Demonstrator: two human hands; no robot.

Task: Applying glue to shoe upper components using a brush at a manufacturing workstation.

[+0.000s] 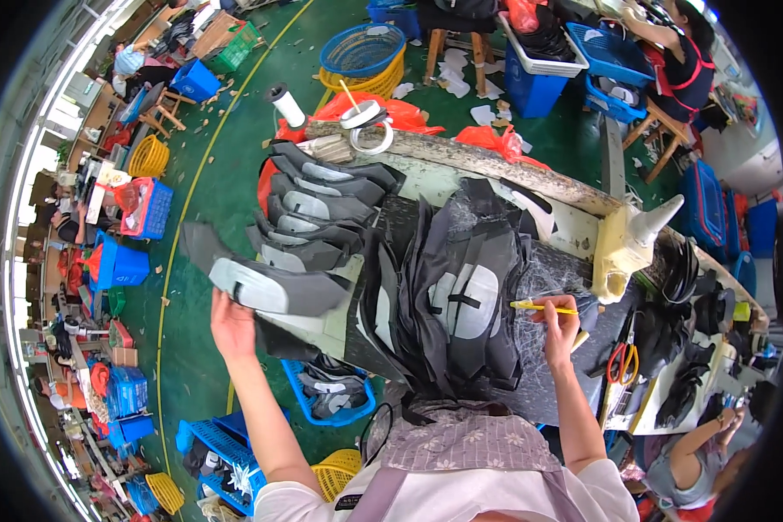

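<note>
My left hand [233, 324] grips the lower edge of a dark grey shoe upper piece [300, 294] with a light grey patch, at the left end of the workbench. Part of that piece is blurred. My right hand [558, 331] pinches a slim yellow pen [531, 305], its tip pointing left over the bench. Between my hands lies a thick stack of similar pieces [477, 300], the top one showing a light patch with a black strip. More upper pieces [309, 204] overlap in a row along the far left of the bench.
White tape rolls [372, 137] and a thread spool [285, 106] sit at the bench's far edge. A pale horn-shaped form [622, 244] stands at right, near orange-handled scissors [623, 361]. A blue basket [329, 391] holds pieces below the bench. Other people work nearby.
</note>
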